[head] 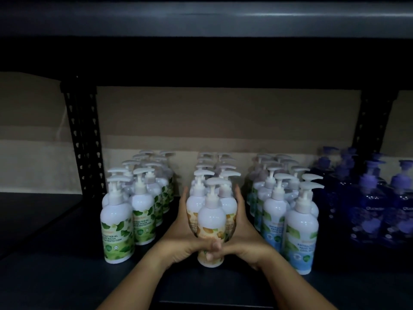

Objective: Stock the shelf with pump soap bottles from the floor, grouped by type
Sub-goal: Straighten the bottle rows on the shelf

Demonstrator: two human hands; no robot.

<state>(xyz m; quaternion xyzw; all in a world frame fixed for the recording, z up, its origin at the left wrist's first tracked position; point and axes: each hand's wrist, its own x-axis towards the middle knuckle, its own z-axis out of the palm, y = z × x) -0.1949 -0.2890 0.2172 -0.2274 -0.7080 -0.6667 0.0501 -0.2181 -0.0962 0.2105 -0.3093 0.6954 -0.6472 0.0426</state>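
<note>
Pump soap bottles stand in groups on a dark shelf [67,276]. Green-label bottles [117,233] are on the left, orange-label bottles [211,222] in the middle, blue-label bottles [301,238] to the right, and dark blue transparent bottles [368,211] at far right. My left hand [185,233] and my right hand [243,236] press against the two sides of the orange group's front bottles. Both thumbs meet across the front orange-label bottle. Their fingers reach along the flanks of the bottles behind.
A black perforated upright [83,139] stands at the left and another [371,121] at the right. The upper shelf board [201,19] hangs overhead. A brown cardboard panel [223,117] forms the back. Bare shelf surface lies left of the green group.
</note>
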